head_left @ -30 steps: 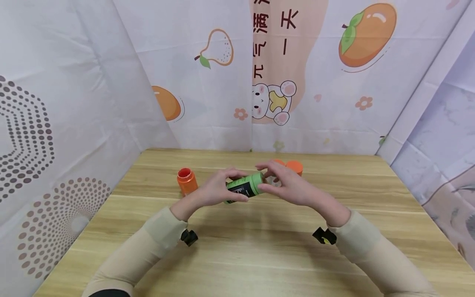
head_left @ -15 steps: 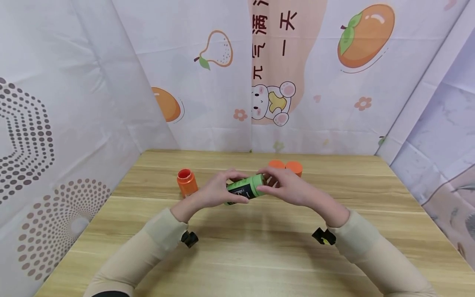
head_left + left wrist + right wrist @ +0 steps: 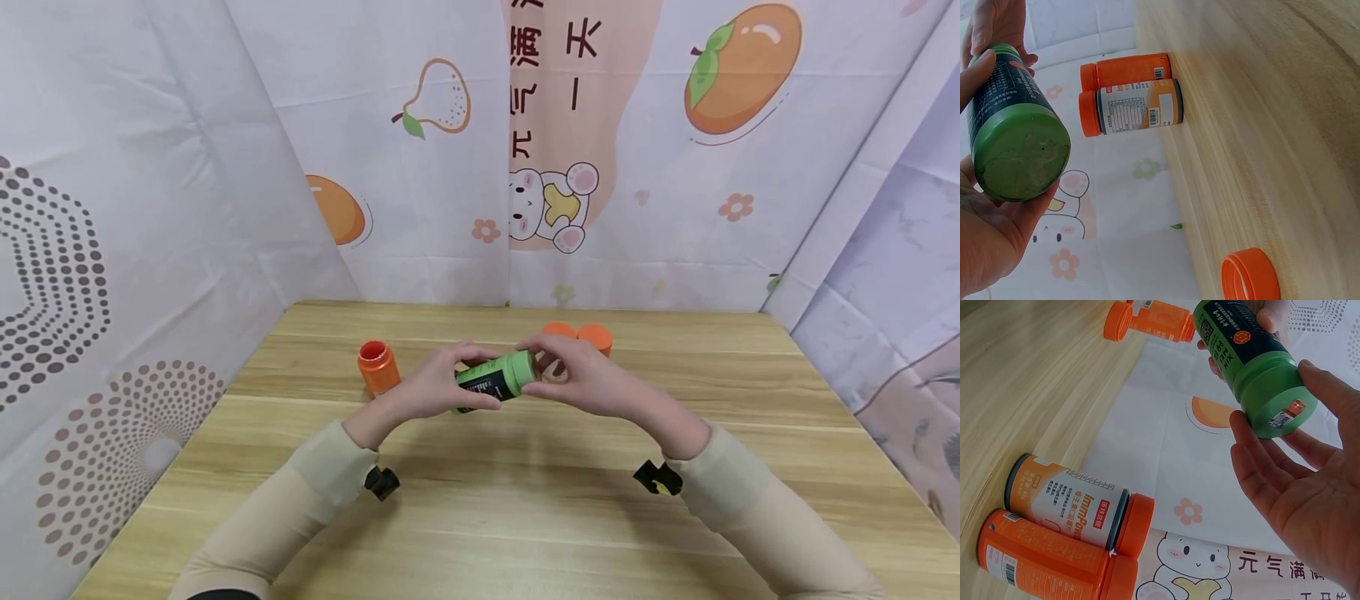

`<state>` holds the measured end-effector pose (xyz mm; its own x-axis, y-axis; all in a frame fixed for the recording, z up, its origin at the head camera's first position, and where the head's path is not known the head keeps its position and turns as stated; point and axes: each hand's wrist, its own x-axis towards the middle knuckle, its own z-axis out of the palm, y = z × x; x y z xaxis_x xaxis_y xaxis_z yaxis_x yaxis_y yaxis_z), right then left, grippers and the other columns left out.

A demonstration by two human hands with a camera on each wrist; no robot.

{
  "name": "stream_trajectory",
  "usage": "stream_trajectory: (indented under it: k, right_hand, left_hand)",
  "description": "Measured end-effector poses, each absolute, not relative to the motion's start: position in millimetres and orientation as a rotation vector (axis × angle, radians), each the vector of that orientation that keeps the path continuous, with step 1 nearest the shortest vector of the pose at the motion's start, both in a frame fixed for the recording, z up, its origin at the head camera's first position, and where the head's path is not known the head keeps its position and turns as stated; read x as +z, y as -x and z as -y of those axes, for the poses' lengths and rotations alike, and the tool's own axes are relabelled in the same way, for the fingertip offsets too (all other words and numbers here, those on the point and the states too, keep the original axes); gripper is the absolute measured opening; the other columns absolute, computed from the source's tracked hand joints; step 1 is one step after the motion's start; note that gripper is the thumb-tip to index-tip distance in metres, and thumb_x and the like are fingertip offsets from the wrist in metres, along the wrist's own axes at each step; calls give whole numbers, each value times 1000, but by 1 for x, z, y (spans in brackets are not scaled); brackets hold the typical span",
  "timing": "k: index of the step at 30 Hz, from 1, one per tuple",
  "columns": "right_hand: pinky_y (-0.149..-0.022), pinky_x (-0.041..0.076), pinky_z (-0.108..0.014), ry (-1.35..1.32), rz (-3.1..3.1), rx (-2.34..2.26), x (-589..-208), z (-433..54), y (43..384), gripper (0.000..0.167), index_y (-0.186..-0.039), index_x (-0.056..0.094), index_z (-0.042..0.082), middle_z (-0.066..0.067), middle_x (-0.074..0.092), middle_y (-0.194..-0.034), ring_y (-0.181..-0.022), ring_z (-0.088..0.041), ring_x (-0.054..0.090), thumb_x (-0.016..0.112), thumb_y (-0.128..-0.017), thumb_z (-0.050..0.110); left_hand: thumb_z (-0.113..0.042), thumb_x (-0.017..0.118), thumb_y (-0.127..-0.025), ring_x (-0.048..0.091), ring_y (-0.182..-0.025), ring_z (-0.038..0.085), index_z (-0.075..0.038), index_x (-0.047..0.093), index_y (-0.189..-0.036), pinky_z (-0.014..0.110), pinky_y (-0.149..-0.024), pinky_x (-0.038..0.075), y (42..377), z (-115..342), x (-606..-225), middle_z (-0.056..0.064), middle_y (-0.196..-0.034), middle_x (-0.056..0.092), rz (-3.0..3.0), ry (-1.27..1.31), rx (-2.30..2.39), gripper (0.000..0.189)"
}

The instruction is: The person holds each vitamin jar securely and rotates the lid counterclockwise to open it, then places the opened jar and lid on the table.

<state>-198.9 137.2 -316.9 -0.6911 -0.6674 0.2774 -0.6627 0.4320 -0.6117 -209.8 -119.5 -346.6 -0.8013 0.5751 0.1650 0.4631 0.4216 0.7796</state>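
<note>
My left hand (image 3: pixel 438 382) grips a green bottle (image 3: pixel 491 381) round its body, tilted above the table. The bottle has a dark label; its green base faces the camera in the left wrist view. At the other end, my right hand (image 3: pixel 1300 481) pinches the bottle's green lid (image 3: pixel 1282 400) between thumb and fingertips, with a small sticker on the lid's top. To the left stands an orange bottle (image 3: pixel 377 367) with its mouth uncovered. A loose orange lid (image 3: pixel 1250 275) lies near it on the table, hidden in the head view.
Beyond my right hand stand two capped bottles side by side, one orange (image 3: pixel 1047 559) and one with a white-and-orange label (image 3: pixel 1069 500). A wooden table (image 3: pixel 495 517) is under everything. Printed curtains (image 3: pixel 420 192) hang at the back and sides.
My right fingers, raised and spread at the lid a second ago, have come down and closed in on it. The left hand and the green bottle stay nearly in place.
</note>
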Motion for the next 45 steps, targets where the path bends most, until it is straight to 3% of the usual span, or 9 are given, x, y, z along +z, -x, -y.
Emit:
stream_trajectory:
  k: [30,45]
  right_hand:
    - [-65,53,-28,1271,-2680,-1164,-322,-146,203,49,-127,56,5,2,60,-97,-84,-11,62,78,-83,14]
    - [-71,55,-36,1251,-2675,-1218,-329,-141,209,50,-129,56,4,-3,61,-100,-87,-14,63,77,-85,14]
  left_hand:
    - [-28,86,-75,56,-99,20,-14,63,-126,35,-77,53,209,129,-348,-2,-111,61,-2560,-856,1370,57]
    - [-25,86,-75,56,-99,22,-15,64,-128,36,-79,52,211,137,-356,-1,-111,62,-2559,-814,1457,58]
